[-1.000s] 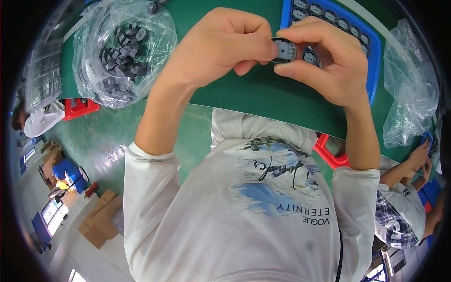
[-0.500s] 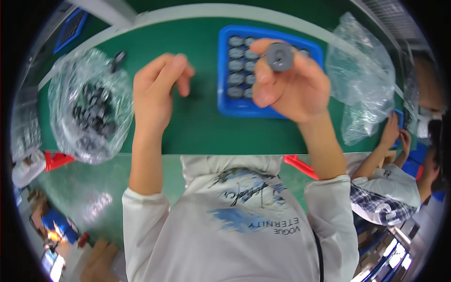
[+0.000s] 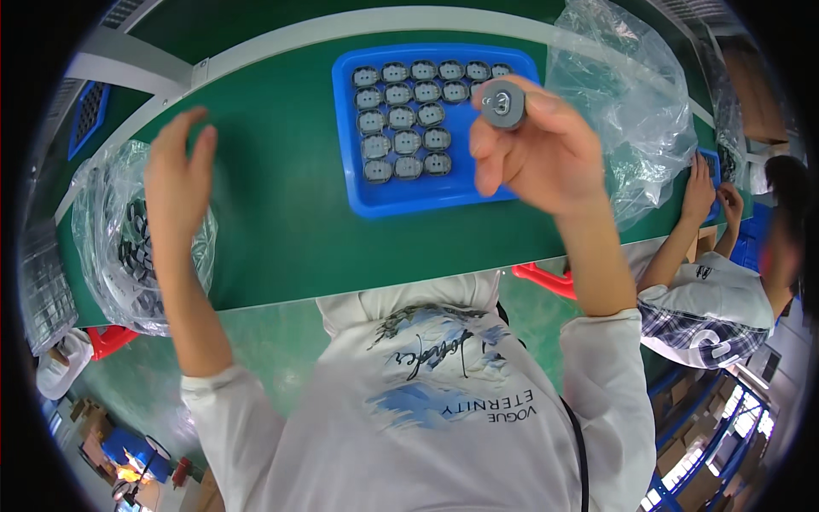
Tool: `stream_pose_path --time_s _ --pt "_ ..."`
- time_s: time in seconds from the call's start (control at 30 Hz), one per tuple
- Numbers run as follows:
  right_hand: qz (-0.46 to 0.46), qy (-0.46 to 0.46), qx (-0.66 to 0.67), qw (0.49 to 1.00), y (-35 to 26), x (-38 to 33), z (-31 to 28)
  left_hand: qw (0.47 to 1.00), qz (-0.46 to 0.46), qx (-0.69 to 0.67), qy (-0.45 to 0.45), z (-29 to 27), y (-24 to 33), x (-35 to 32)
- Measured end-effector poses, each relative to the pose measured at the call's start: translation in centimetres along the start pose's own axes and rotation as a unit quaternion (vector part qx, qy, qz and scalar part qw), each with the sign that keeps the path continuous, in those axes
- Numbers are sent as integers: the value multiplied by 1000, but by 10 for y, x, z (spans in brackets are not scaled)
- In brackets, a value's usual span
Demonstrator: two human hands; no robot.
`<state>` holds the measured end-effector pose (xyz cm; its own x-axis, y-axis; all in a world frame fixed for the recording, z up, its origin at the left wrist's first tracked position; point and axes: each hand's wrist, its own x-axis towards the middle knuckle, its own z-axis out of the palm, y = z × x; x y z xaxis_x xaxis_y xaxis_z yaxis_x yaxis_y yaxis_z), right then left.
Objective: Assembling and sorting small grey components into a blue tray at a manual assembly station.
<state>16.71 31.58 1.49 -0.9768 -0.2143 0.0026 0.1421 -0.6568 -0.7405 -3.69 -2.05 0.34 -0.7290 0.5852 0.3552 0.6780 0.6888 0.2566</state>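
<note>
My right hand [image 3: 550,145] pinches a round grey plastic part [image 3: 503,105] between thumb and fingers, its recessed face turned up. It is held over the right side of a blue tray [image 3: 363,206]. Rows of similar grey parts [image 3: 401,117] lie in that tray, with bare blue bottom to their right. Over on the left, my left hand [image 3: 179,166] has its thumb and fingers apart, and nothing shows between them. It is beside a clear plastic bag [image 3: 98,247] of small black parts [image 3: 136,252]; the hand and forearm cover part of the bag.
A crumpled clear bag [image 3: 631,111] lies right of the tray. At the far right another person's hands [image 3: 699,192] are at a second blue tray [image 3: 710,162]. A grey metal post [image 3: 128,60] stands at the back left. Red chair parts [image 3: 546,280] show below the table [image 3: 281,264].
My left hand has moved left to the bag and its fingers have spread. My right hand still holds the round grey part, its face now turned more into view. The view has shifted.
</note>
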Motion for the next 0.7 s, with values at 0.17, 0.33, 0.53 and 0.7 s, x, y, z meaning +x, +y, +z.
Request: stream_pose_path --time_s 0.17,0.33,0.53,0.7 --pt "51 238 -681 691 -22 -12 20 977 -29 190 -93 16 -57 4" --pt "-34 142 -824 547 3 -13 -2 985 -59 93 -133 16 -32 -10" --pt "-54 154 -821 547 12 -3 -7 991 37 -47 -122 14 39 -44" --pt "-46 169 -788 590 9 -4 -8 996 5 -54 -71 13 42 -58"
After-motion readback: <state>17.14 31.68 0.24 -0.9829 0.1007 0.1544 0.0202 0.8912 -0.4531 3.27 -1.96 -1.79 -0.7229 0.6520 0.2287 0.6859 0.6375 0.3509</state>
